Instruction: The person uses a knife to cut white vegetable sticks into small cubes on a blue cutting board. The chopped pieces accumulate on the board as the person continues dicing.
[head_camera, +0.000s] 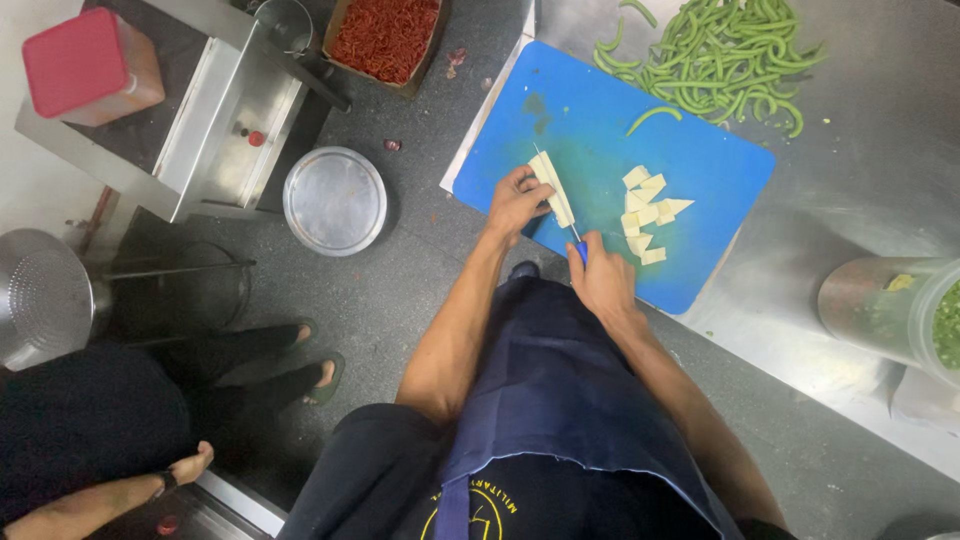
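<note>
A blue cutting board (700, 175) lies on a steel counter. My left hand (515, 203) presses down on a pale, cream-coloured block of food (552, 184) near the board's left side. My right hand (603, 278) grips a blue-handled knife (574, 237), and its thin blade runs along the block's right edge. Several cut pale pieces (648, 212) lie in a loose heap just right of the knife. One stray green bean (653, 115) rests on the board's far part.
A pile of green beans (725, 55) covers the steel counter (880, 160) beyond the board. A clear tub of chopped greens (940, 320) stands at right. On the floor sit a round steel lid (335, 200), a tray of red chillies (385, 35) and a red-lidded container (85, 65). Another person (120, 440) crouches at lower left.
</note>
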